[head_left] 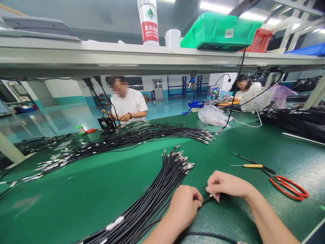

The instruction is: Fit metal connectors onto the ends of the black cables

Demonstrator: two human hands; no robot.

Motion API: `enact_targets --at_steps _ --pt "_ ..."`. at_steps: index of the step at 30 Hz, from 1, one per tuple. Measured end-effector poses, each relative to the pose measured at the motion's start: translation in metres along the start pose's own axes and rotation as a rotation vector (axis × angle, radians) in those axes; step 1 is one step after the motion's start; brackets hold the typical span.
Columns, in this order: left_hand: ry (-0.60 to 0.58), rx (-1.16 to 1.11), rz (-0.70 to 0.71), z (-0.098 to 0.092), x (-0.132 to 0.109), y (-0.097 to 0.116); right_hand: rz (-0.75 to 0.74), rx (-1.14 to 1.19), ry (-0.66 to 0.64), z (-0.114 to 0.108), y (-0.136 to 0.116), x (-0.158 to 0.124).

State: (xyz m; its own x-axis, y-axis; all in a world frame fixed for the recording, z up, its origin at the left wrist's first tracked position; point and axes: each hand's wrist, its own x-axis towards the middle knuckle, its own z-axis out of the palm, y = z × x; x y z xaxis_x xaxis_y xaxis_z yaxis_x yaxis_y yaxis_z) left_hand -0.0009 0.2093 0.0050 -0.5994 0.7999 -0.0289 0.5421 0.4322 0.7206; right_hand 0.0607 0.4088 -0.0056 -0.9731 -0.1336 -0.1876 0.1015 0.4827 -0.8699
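Observation:
Low in the view, my left hand (186, 205) is closed round a thin black cable (207, 200). Just to its right, my right hand (218, 184) pinches a small metal connector (211, 195) at the end of that cable. Fingertips hide part of the connector. Beside my left hand lies a thick bundle of black cables (152, 189), its metal connector ends fanned out at the top. Another black cable (208, 234) runs along the table below my hands.
On the green table (83, 189) are red-handled scissors (289, 187), a yellow-handled pick (254, 166) and black tweezers (254, 162). A second cable bundle (142, 135) lies farther back. Across the table sits a person (129, 105). Overhead, a shelf (101, 56) carries a green bin (220, 32).

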Motion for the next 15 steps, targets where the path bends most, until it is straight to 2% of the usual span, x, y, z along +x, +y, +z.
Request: enact_targets --at_steps 2,5,7,9,12,15 --pt "-0.090 0.088 -0.017 0.004 -0.005 0.003 -0.019 -0.054 0.127 0.002 -0.002 0.005" --pt "-0.317 0.224 0.003 0.021 -0.005 0.004 -0.058 -0.192 0.362 0.013 -0.008 0.020" --pt "-0.456 0.325 0.016 0.036 0.000 0.001 -0.090 -0.296 0.441 0.023 -0.010 0.030" --pt "-0.531 0.419 0.005 0.049 0.007 -0.004 -0.105 -0.394 0.487 0.031 -0.010 0.039" --pt "-0.475 0.470 0.068 0.059 0.010 -0.013 -0.119 -0.458 0.520 0.038 -0.006 0.047" --pt "-0.271 0.460 0.214 0.053 0.002 -0.017 -0.108 -0.407 0.525 0.039 -0.004 0.049"
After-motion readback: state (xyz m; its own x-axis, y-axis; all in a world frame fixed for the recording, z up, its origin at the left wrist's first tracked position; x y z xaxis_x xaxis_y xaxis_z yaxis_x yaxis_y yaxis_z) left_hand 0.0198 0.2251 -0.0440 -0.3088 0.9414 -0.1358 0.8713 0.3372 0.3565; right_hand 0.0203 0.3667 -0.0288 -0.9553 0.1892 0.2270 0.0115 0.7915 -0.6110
